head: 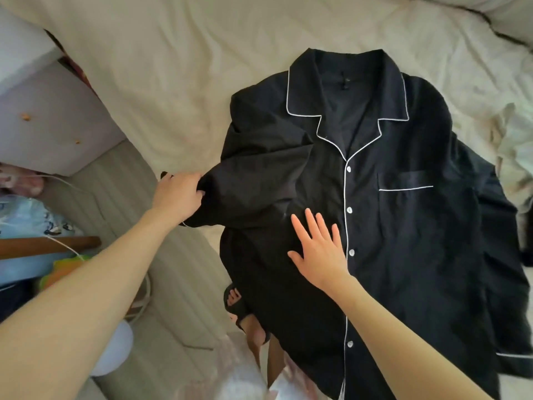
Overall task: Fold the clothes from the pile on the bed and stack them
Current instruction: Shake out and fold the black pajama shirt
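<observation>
We have the shirt [389, 215] spread face up on the bed [178, 67], collar toward 12 o'clock, hem hanging off the edge at 6. Our left hand [180, 194], at 9 o'clock of the shirt, has its fingers clamped on the sleeve [253, 180], which is bunched and lifted across the chest. Our right hand [320, 246] lies flat on the front beside the placket, fingers straight and spread. A pale heap of cloth [516, 157] sits at 3 o'clock. The risks, as we judge them: pulling the sleeve over while it is crumpled would trap creases in the fold, and if the pressing hand lifts early, the overhanging hem could drag the shirt off the bed.
</observation>
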### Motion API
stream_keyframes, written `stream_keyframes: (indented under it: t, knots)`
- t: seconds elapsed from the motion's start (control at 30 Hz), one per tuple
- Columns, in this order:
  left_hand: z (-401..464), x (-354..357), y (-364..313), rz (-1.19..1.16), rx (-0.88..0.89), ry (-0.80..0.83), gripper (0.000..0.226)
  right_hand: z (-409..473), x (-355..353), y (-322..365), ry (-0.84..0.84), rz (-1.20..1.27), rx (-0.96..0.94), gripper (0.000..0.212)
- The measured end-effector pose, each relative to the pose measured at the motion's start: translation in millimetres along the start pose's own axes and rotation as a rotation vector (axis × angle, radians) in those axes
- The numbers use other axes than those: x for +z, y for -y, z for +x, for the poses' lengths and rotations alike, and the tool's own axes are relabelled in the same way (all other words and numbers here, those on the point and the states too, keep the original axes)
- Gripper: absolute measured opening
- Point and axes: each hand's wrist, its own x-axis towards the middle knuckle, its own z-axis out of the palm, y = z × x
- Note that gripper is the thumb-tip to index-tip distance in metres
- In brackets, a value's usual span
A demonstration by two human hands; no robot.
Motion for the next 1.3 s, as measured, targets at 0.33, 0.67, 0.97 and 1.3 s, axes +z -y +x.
stream_keyframes:
  t: [0.33, 0.67, 0.97, 1.3]
  knots:
    - [-111, -49, -112, -0.493, 0.16, 0.032, 0.034, -90, -30, -5, 0.007, 1.596, 0.489, 0.028]
    - [-152, 15, -211, -0.682, 0.311, 0.426, 0.054, -140, -24, -97, -0.175, 1.596, 0.77, 0.049]
    - [-171, 83, -221, -0.614, 0.029, 0.305, 0.051, -106, 16, -123, -0.14, 0.383, 0.285, 0.091]
    - [-184, 110, -265, -0.756, -0.095, 0.154, 0.047, -137, 27, -207, -0.388, 1.741, 0.848, 0.012]
